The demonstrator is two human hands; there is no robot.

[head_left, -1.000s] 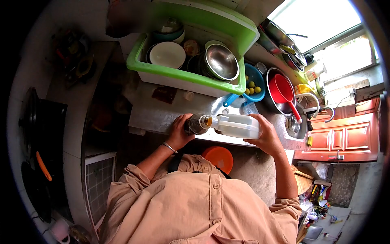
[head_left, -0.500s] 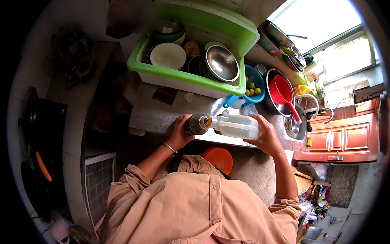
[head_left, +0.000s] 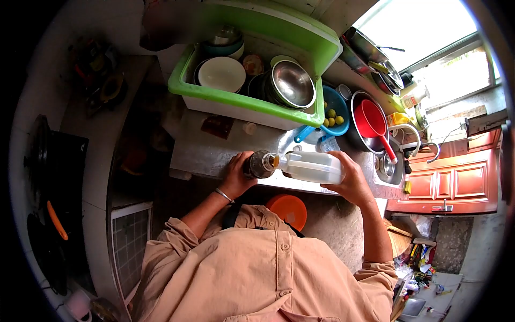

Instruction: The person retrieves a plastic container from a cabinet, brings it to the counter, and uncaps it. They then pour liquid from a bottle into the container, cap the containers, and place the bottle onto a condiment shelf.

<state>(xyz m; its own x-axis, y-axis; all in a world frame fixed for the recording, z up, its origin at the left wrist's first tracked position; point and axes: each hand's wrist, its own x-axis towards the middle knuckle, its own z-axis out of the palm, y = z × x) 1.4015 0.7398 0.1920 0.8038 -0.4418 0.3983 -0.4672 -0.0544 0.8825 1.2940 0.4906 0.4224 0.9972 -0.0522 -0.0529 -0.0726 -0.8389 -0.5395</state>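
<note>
Left hand [head_left: 236, 176]: closed round the left end of the dark jar [head_left: 259, 164], thumb and fingers curled on its sides, some fingers out of view behind it. Left forearm runs up and inward from the rolled cuff, wrist near straight, bracelet [head_left: 224, 195] just below it. Right hand [head_left: 348, 180]: grip closed on the base end of the clear plastic bottle [head_left: 313, 167], fingers over the far side, thumb side along the near side. Right forearm comes up steeply from its cuff, hand bent inward at the wrist. Both elbows out to the sides, hands at about the same distance in front of the chest.

Jar and bottle are between the hands, over the front edge of the metal desk [head_left: 201, 153]. Bottle lies roughly sideways in view, neck pointing left into or right against the jar's mouth; can't tell exact contact. Liquid flow too small to make out.

Beyond them on the desk: green-rimmed tub [head_left: 241, 110] with bowls, blue strainer [head_left: 335, 100] with round yellow-green fruit [head_left: 332, 113], then the big metal basin [head_left: 356, 133] with the red dipper [head_left: 370, 118] in it. Orange bucket [head_left: 287, 211] sits below the desk edge, near the shirt front.
</note>
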